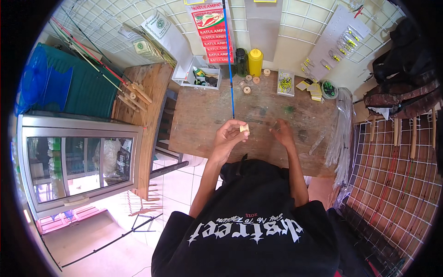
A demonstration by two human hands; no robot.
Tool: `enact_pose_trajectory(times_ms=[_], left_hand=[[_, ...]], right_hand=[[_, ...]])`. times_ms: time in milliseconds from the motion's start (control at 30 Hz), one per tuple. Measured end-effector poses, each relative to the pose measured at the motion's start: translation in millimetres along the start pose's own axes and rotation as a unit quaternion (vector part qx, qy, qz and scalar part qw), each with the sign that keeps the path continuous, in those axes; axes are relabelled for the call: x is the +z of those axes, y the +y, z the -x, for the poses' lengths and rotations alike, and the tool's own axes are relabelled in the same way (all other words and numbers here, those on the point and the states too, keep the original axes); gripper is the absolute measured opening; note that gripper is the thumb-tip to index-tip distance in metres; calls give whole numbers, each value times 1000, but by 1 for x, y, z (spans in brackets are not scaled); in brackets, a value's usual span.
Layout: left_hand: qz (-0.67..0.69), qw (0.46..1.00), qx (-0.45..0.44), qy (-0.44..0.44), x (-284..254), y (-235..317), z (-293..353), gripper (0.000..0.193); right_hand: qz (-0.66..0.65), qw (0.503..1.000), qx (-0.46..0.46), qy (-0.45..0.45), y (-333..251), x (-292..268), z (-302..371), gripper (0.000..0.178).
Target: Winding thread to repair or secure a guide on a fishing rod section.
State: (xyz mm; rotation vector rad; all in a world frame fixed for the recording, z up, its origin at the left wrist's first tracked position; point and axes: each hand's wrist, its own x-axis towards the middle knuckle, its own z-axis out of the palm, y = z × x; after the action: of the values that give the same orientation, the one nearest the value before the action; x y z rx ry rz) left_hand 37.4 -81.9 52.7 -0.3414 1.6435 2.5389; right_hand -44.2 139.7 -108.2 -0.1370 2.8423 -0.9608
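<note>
My left hand (229,137) is closed, its thumb and fingers pinching a small, pale, spool-like wooden piece (244,129) above the near part of the wooden table (198,131). To its right, my right hand (283,134) hovers over the table with bent fingers. Its thumb and index finger look apart, and I see nothing between them. A thin blue rod (228,60) runs down from the top of the view and ends just beyond my left hand. Several similar round wooden pieces (247,90) lie farther back on the table.
A yellow bottle (255,63) and a dark jar (241,62) stand at the back. A white box (199,76) of supplies is left of them; a small tray (285,83) of yellow-green pieces and a round tub (329,89) are right. Clear plastic sleeves (339,127) hang over the right edge.
</note>
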Motion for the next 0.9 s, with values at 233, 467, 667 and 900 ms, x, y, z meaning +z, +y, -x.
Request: enact_pose_trajectory(times_ms=[233, 467, 667, 900], left_hand=[[-190, 979, 61, 30, -4, -15, -4, 26], [-373, 917, 126, 67, 0, -13, -7, 27], [-349, 931, 101, 25, -11, -3, 1, 31], [-122, 992, 41, 15, -34, 5, 6, 32]], right_hand=[[-369, 919, -106, -89, -107, -77, 35, 29], [-368, 921, -105, -72, -130, -73, 56, 20], [-303, 949, -85, -22, -118, -78, 51, 12], [-262, 962, -70, 30, -90, -98, 40, 6]])
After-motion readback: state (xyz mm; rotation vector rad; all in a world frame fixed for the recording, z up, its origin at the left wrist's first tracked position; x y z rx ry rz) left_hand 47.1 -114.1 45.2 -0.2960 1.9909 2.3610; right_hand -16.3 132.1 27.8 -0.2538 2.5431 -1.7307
